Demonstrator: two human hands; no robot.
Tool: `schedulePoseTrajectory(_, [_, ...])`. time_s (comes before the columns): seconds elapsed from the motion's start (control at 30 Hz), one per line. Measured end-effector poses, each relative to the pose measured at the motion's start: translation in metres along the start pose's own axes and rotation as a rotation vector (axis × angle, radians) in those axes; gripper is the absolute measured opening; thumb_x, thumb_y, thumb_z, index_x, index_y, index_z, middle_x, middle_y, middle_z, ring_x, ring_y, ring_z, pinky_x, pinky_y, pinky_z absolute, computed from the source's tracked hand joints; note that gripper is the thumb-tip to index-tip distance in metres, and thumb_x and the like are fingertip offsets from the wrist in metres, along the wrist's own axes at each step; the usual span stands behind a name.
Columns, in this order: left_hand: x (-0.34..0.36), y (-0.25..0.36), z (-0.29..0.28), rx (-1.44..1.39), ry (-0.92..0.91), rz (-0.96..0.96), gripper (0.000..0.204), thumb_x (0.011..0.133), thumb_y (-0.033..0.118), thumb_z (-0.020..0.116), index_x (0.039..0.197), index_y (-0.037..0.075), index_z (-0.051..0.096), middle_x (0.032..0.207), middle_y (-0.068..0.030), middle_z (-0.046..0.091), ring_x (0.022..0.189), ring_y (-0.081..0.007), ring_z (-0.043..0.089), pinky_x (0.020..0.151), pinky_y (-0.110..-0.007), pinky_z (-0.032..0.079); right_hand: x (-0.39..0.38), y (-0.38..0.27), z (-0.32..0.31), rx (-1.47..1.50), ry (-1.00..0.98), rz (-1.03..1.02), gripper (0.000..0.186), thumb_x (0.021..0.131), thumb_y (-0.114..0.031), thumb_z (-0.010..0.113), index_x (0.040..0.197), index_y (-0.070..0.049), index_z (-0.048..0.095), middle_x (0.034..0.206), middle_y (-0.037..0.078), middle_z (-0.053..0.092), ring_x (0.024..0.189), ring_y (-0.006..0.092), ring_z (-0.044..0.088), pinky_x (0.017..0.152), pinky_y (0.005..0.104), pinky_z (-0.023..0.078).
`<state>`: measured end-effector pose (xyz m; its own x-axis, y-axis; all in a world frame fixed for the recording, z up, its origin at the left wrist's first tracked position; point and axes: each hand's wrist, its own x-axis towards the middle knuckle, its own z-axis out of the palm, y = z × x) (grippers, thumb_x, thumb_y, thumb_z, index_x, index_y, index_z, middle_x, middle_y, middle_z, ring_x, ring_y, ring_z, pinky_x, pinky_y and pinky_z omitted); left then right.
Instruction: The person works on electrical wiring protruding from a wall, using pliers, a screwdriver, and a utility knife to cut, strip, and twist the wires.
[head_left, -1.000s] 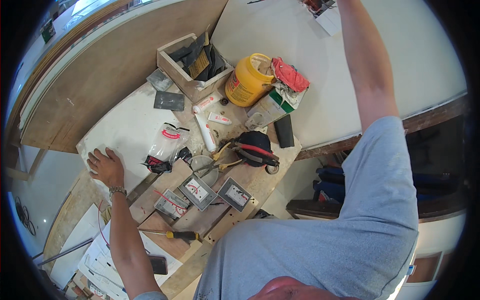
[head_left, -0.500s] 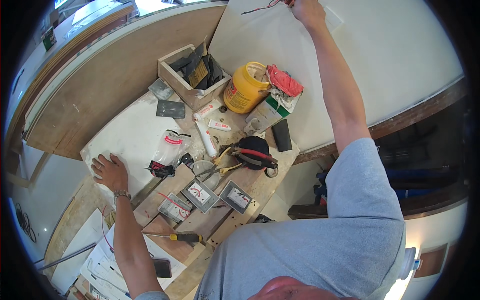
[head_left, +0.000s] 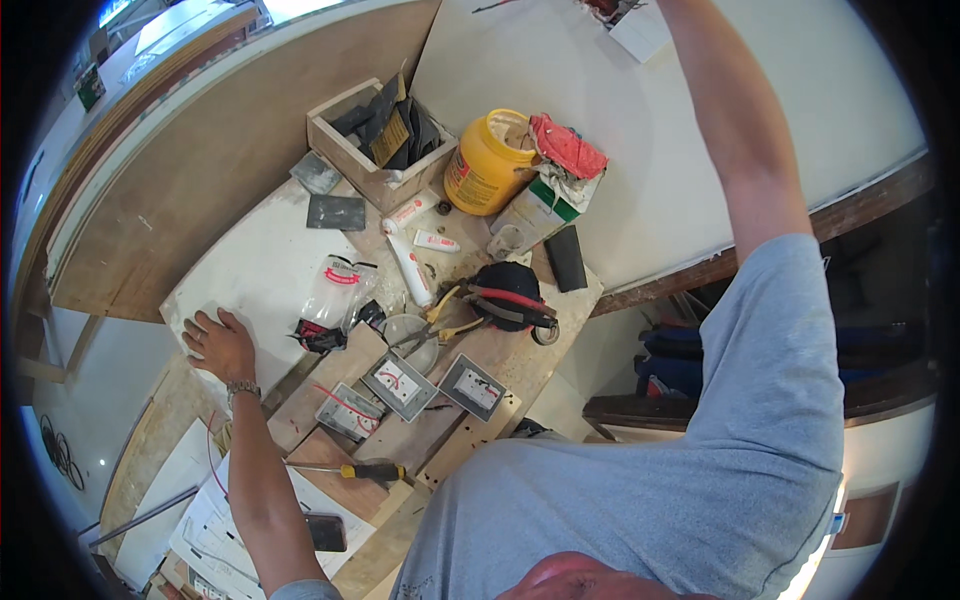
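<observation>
My left hand (head_left: pixel 220 342) rests flat on a white board (head_left: pixel 225 270) at the table's left, fingers spread, with a metal-strapped watch on the wrist. My right forearm (head_left: pixel 735 90) reaches up past the top edge, so its hand is cut off. Beside that forearm, a white square plate (head_left: pixel 642 34) shows against the white panel, next to a bundle of wires (head_left: pixel 607 8). Three grey square electrical boxes (head_left: pixel 473 388) with red wires lie at the table's near side. A yellow-and-black screwdriver (head_left: pixel 374 471) lies nearer to me, and red-handled pliers (head_left: pixel 505 297) lie on a round black thing.
A wooden box (head_left: pixel 428 168) of dark sheets, a yellow tub (head_left: pixel 472 180) and a red cloth (head_left: pixel 568 147) stand at the back. White tubes (head_left: pixel 410 270) and a plastic bag (head_left: pixel 340 290) lie mid-table. A phone (head_left: pixel 326 533) rests on papers (head_left: pixel 215 535) at lower left.
My right arm has moved right and farther up, taking its hand out of view and uncovering more of the white plate. My left hand stays on the board.
</observation>
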<state>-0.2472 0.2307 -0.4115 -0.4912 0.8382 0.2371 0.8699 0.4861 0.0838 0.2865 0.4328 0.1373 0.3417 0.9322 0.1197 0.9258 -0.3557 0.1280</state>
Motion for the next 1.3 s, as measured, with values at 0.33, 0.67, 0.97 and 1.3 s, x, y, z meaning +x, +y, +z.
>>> schedulePoseTrajectory(0.33, [0.0, -0.002, 0.002, 0.001, -0.003, -0.003, 0.053, 0.106, 0.044, 0.044, 0.145, 0.008, 0.044, 0.159, -0.0223, 0.04, 0.15, -0.0406, 0.033, 0.113, -0.07, 0.028, 0.073, 0.017, 0.01, -0.733, 0.15, -0.362, 0.026, 0.084, -0.01, 0.059, 0.095, 0.003, 0.079, 0.091, 0.017, 0.078, 0.078, 0.0302, 0.073, 0.072, 0.0446, 0.058])
schedulePoseTrajectory(0.67, [0.0, 0.002, -0.002, 0.005, -0.023, -0.011, 0.053, 0.106, 0.043, 0.042, 0.147, 0.009, 0.043, 0.16, -0.022, 0.04, 0.151, -0.0402, 0.031, 0.115, -0.069, 0.026, -0.013, -0.011, -0.02, -0.241, 0.344, 0.091, 0.025, 0.085, -0.005, 0.061, 0.099, 0.012, 0.074, 0.091, 0.024, 0.076, 0.082, 0.0292, 0.074, 0.075, 0.041, 0.06])
schedulePoseTrajectory(0.97, [0.0, -0.001, 0.0, -0.022, -0.036, -0.012, 0.053, 0.106, 0.043, 0.042, 0.147, 0.008, 0.043, 0.161, -0.023, 0.037, 0.152, -0.0409, 0.029, 0.116, -0.069, 0.025, 0.092, 0.017, -0.018, -0.508, -0.002, -0.111, 0.008, 0.079, -0.002, 0.069, 0.081, 0.002, 0.076, 0.079, 0.017, 0.074, 0.065, 0.0254, 0.068, 0.058, 0.0414, 0.055])
schedulePoseTrajectory(1.3, [0.0, -0.001, 0.0, 0.0, -0.005, -0.006, 0.053, 0.106, 0.043, 0.043, 0.146, 0.008, 0.043, 0.16, -0.0229, 0.038, 0.151, -0.0403, 0.03, 0.115, -0.069, 0.026, 0.085, 0.057, 0.034, -0.474, 0.436, -0.255, 0.014, 0.081, -0.009, 0.067, 0.076, 0.003, 0.072, 0.087, 0.025, 0.073, 0.081, 0.0364, 0.073, 0.071, 0.0454, 0.058])
